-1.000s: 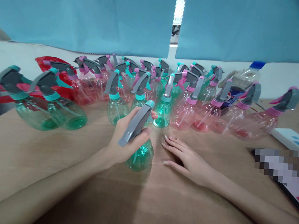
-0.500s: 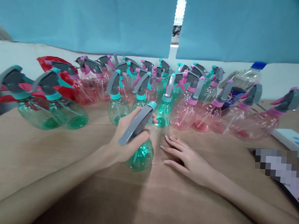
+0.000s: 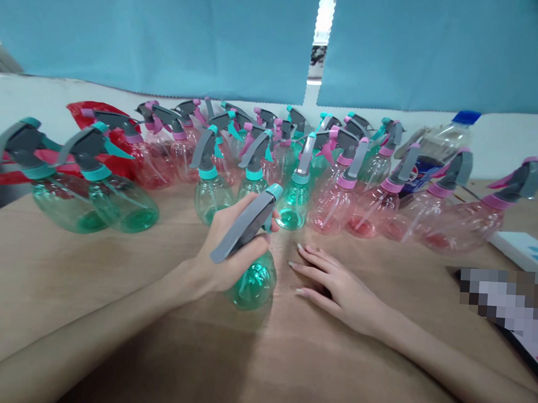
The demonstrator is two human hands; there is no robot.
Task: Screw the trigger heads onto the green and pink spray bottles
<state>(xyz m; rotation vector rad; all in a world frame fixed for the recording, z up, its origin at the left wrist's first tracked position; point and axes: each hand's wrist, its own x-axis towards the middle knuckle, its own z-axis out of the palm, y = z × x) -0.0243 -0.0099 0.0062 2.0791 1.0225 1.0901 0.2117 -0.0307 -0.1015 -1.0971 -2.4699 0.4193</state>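
Observation:
My left hand (image 3: 225,253) is wrapped round the neck and grey trigger head of a green spray bottle (image 3: 254,282) with a teal nozzle. Part of its neck and trigger is hidden by my fingers. Flat on the wooden table (image 3: 189,353), my right hand (image 3: 337,283) lies with its fingers spread and holds nothing, a little to the right of that bottle. Just beyond my hands, another green spray bottle (image 3: 293,206) and a pink spray bottle (image 3: 331,211) stand in a row.
Two green spray bottles (image 3: 133,209) stand at the left by a red plastic bag (image 3: 119,139). More pink and green spray bottles crowd the back. A blue-capped drink bottle (image 3: 453,136), a white box (image 3: 525,248) and a dark-edged flat object (image 3: 506,316) are at the right.
The fingers of my left hand have shifted slightly at the trigger, and the sprayer head has moved a touch. My right hand stays still.

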